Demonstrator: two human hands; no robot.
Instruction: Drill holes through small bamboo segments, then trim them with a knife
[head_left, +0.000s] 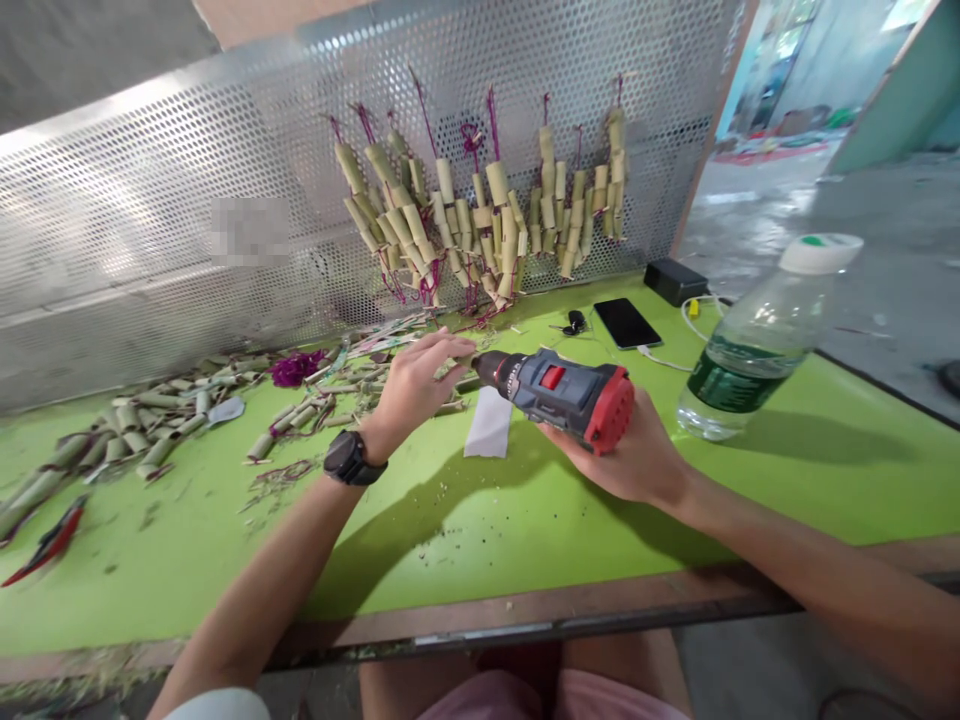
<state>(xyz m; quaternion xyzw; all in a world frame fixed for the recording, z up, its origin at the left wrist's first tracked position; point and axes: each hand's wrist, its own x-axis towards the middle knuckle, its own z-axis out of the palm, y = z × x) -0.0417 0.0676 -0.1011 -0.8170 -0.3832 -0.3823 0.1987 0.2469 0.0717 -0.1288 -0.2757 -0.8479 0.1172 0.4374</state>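
Note:
A cordless drill (562,390) in grey, black and red is gripped by my right hand (630,460), its chuck pointing left. At the chuck's tip is my left hand (420,385), with a black watch on the wrist. The thumb and fingers of that hand are bent together around the front of the drill. What they pinch, if anything, is too small or hidden to make out. Under the drill a white slip of paper (489,425) lies on the green table (600,560). Small dark and pale crumbs are scattered in front of it.
Strung bamboo pieces (405,220) hang along a perforated metal panel (225,150). Cut bamboo tubes (135,425) and purple string (296,368) lie at left, near red-handled pruning shears (49,545). To the right are a water bottle (757,350), phone (627,323), keys (574,322) and black box (675,281).

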